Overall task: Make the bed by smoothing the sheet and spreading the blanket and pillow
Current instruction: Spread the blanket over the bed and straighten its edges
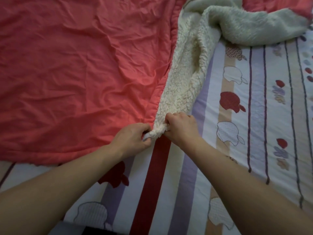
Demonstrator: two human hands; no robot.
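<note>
Nearest the camera, two bare forearms reach out over the sheet, which lies fairly flat on the bed. It is printed in red, lilac and beige stripes with apple shapes, and only light puckers show in it. Smoothing it seems largely done on this side.

Just beyond, the hands meet at one corner of the blanket. The left hand has its fingers curled round the rolled tip of the corner. The right hand sits just beside it, knuckles up, with its fingers tucked into the woolly edge. Gripping so close together probably gathers the corner into one firm hold, so a pull would carry the whole thick layer and not just its rim.

Past the hands, the blanket's coral face lies spread but creased across the left of the bed, and its near hem lies on the sheet. To the right of the hands it is folded over, so the cream fleece underside shows in a long strip running away from the grip.

Farthest off, at the upper right, the fleece bunches into a loose heap, leaving the right half of the sheet uncovered. Drawing the held corner toward that side looks like the likely way to open the fold. No pillow shows in this view.
</note>
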